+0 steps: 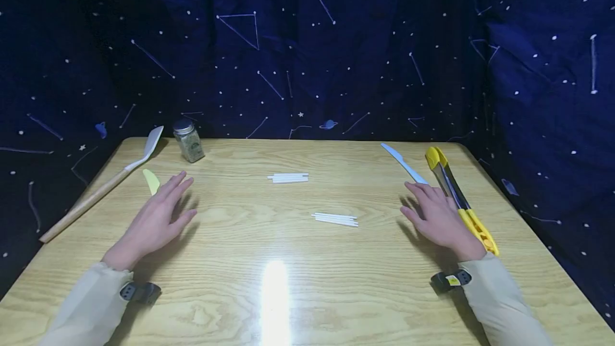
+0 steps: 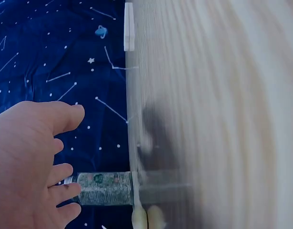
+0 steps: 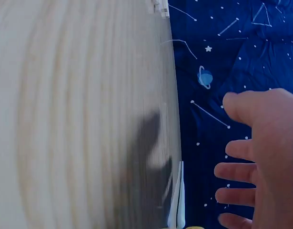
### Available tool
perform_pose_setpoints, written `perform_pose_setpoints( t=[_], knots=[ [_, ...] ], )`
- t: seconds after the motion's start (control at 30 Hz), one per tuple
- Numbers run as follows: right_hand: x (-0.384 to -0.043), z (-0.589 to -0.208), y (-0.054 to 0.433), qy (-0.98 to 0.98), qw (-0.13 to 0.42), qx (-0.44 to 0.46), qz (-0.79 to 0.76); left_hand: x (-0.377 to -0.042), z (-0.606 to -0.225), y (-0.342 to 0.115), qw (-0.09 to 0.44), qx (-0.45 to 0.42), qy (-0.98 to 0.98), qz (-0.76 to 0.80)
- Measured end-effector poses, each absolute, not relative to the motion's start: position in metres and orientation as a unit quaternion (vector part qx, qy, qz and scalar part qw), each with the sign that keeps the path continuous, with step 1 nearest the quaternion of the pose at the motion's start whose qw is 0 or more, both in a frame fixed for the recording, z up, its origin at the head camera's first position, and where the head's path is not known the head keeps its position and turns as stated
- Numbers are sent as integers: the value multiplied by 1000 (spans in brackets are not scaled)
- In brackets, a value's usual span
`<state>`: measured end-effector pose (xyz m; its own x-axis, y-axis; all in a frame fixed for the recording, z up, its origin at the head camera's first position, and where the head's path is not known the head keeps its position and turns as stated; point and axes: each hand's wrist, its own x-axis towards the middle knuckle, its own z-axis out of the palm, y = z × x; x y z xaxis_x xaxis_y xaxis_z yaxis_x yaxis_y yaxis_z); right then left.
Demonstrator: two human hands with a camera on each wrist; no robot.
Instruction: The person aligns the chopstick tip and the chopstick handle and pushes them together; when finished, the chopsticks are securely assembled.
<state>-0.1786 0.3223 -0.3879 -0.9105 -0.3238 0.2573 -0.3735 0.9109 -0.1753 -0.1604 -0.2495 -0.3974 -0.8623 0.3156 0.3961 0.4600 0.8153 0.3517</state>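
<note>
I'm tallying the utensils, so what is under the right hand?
In the head view, a light-blue knife runs under the right hand. Its far part shows; its near end is covered, as is whatever else may lie there.

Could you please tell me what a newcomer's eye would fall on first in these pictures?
Probably the dark blue starry cloth behind the wooden table. Next might come the yellow-tipped tongs on the table's right side, beside the right hand. The left hand, opposite, is near a pale yellow utensil.
</note>
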Motion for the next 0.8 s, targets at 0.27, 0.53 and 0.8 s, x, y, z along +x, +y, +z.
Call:
perform_pose_setpoints(
  t=[0.27, 0.53, 0.8],
  knots=[
    [-183, -388, 311, -959, 150, 213, 115, -165, -402, -233, 158, -228, -921, -275],
    [-184, -391, 299, -955, 118, 216, 168, -173, -404, -214, 165, -241, -906, -307],
    [-189, -395, 288, -949, 100, 221, 201, -184, -414, -200, 205, -238, -881, -354]
  ],
)
